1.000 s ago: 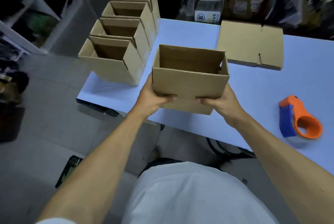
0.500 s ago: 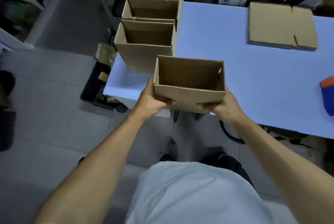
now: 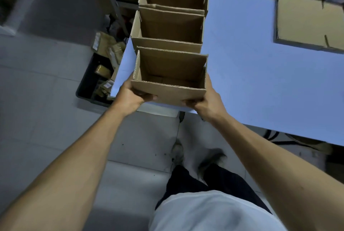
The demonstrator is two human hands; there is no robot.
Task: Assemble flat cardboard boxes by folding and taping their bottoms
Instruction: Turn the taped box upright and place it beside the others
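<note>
- Since a second ago, the held box [image 3: 168, 76] has travelled from mid-table toward the left end of the table [image 3: 260, 74], and now sits at the near left corner, right behind the row of finished boxes [image 3: 170, 24]. The tape dispenser seen earlier has dropped out of view.
- Left hand [image 3: 130, 96] grips the box's near left bottom corner, thumb curled across the front wall, fingers hidden beneath. Right hand [image 3: 206, 100] does the same at the near right corner. Both closed firmly on cardboard.
- Box is upright, open top toward me, bottom closed. Whether it rests on the table or hangs just above, I cannot tell.
- Key relation: box lies straight ahead of both hands, long axis left to right, parallel to the near edge. Its far wall is just beside, perhaps touching, the nearest row box. Row runs away from me along the left edge. Hands are equally near.
- Judgement: this is the set-down step; next move likely needs a short forward push to seat it flush in line, then release.
- Risk, as I judge it: the near wall overhangs the corner, so an early release could tip it off.
- Surface: pale blue, smooth, flat. A stack of flat cardboard [image 3: 307, 24] lies toward the far right.
- Room: grey tiled floor [image 3: 46, 100], dark bin [image 3: 96, 80] of clutter below the left edge, dim shelving beyond.
</note>
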